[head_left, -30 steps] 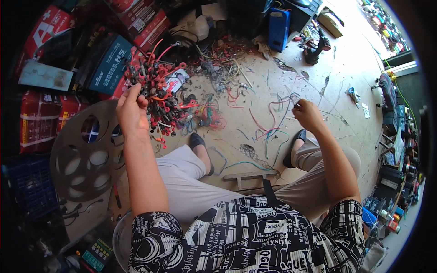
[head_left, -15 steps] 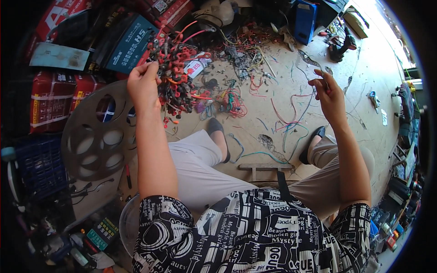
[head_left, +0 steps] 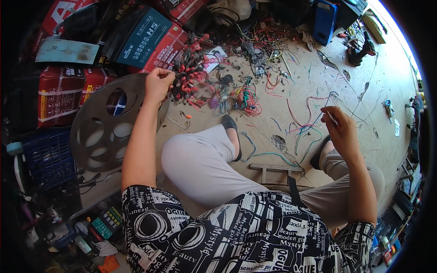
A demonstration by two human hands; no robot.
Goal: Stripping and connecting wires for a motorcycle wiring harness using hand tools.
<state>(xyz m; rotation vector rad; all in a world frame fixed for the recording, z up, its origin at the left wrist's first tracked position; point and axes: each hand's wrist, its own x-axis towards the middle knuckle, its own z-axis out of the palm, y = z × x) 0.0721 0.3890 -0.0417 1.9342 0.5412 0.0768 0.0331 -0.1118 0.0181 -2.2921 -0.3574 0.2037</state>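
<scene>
My left hand (head_left: 158,87) is closed at the edge of a thick bunch of short red and black wires with ring-like ends (head_left: 193,68), in front of the stacked boxes. The bunch is blurred, and its grip point lies partly behind my fingers. On the right, above my knee, my right hand (head_left: 342,129) is curled with thumb and fingers pressed together. A thin pale sliver shows at the fingertips, too small to name. Below that hand, loose red and green wires (head_left: 298,118) lie on the floor.
A grey disc with round holes (head_left: 84,132) stands by my left arm, near red cartons (head_left: 59,100) and a blue crate (head_left: 48,159). Wire scraps (head_left: 259,54) and a tangled wire bundle (head_left: 249,98) litter the floor ahead. A cordless drill (head_left: 362,52) lies at the far right.
My left hand and the wire bunch have shifted slightly right and lower, and the bunch has swung. My right hand has moved lower and right, its fingers more curled. The view has shifted too.
</scene>
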